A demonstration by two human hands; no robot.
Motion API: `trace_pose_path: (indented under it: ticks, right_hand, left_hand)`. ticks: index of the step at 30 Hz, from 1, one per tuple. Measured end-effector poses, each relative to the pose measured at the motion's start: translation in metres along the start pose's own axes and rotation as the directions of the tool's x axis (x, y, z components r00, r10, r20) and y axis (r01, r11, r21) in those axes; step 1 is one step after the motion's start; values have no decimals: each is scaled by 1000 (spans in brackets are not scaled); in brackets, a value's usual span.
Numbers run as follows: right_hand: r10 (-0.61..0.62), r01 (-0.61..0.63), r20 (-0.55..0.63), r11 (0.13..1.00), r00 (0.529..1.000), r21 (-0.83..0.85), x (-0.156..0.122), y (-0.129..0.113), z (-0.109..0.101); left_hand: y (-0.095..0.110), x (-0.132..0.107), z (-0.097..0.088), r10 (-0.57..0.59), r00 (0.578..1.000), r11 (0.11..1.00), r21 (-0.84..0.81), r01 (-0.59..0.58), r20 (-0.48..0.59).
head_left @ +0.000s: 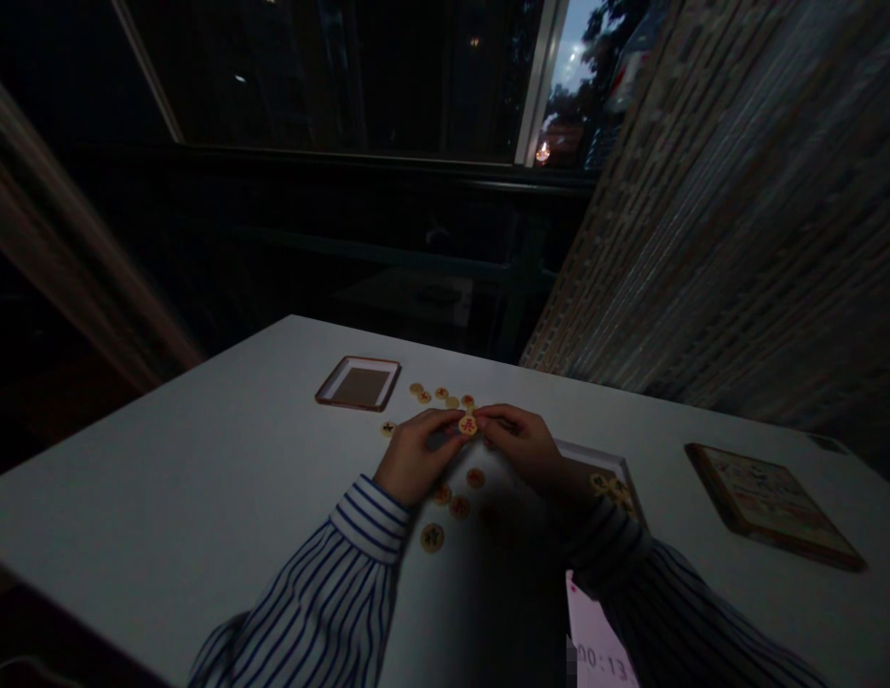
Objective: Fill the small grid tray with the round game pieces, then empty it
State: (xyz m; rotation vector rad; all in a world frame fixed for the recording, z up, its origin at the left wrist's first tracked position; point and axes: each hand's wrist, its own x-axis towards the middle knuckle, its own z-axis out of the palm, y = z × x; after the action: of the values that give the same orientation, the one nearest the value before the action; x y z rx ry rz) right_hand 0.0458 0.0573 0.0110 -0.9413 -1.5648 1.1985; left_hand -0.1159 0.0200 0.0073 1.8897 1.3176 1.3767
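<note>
A round wooden Chinese chess piece (pixel 467 424) with a red character faces me, held up between both hands. My left hand (pixel 420 453) pinches it from the left with thumb and forefinger. From the right, the fingertips of my right hand (pixel 522 444) close on its edge; whether they hold a second piece behind it is too small to tell. Just beyond the hands lie several pieces (pixel 442 393). Closer to me are a black-marked piece (pixel 431 537) and several red-marked ones (pixel 460 506). Another black-marked piece (pixel 388 430) rests left of my left hand.
An open, shallow box part (pixel 322 401) stands at the far left. Partly behind my right forearm, a tray (pixel 627 470) contains several pieces. A flat box with a printed lid (pixel 774 502) lies at right. A lit screen with a timer (pixel 595 635) is near the front edge.
</note>
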Motion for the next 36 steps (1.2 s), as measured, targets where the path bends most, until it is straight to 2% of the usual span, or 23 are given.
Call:
trace_pose_path:
  ticks: [3, 6, 8, 11, 13, 17, 20, 23, 25, 28, 31, 36]
  right_hand:
    - [-12, 12, -7, 1000, 1000, -11, 0, 0, 0]
    - [-32, 32, -2, 998, 999, -49, 0, 0, -1]
    - [-60, 61, 8, 994, 998, -96, -1, 0, -1]
    - [-135, 143, 55, 969, 989, -200, -4, 1, -1]
    - [-210, 233, 103, 916, 972, -328, -5, 2, -2]
    - [-335, 392, 210, 699, 918, -598, -8, 5, -5]
    - [-316, 412, 270, 601, 910, -685, -9, 2, -5]
    - [-277, 400, 291, 552, 916, -732, -10, -2, -2]
    - [-246, 377, 288, 534, 926, -757, -10, -3, -1]
    - [-183, 323, 266, 512, 946, -796, -9, -1, 1]
    - [-117, 278, 254, 502, 960, -819, -8, 2, 2]
    - [-43, 299, 318, 485, 947, -822, -6, 3, 5]
  left_hand:
    - [3, 2, 0, -137, 990, 981, -134, 139, 24]
    - [8, 4, -1, -251, 965, 914, -312, 261, 72]
    - [10, 5, -1, -293, 952, 867, -396, 303, 87]
    - [8, 5, -1, -337, 936, 831, -436, 345, 99]
    - [4, 4, 0, -351, 929, 817, -447, 364, 115]
    - [-2, 3, 0, -351, 924, 808, -449, 382, 154]
    - [-3, 3, 0, -332, 927, 839, -393, 376, 176]
    - [-5, 3, -1, -322, 928, 882, -297, 365, 186]
    - [-8, 3, -3, -320, 935, 908, -231, 349, 153]
    - [-15, 5, -7, -313, 949, 936, -159, 313, 28]
    - [-19, 8, -14, -348, 936, 930, -147, 337, -57]
    - [-20, 14, -32, -334, 925, 941, -122, 316, -181]
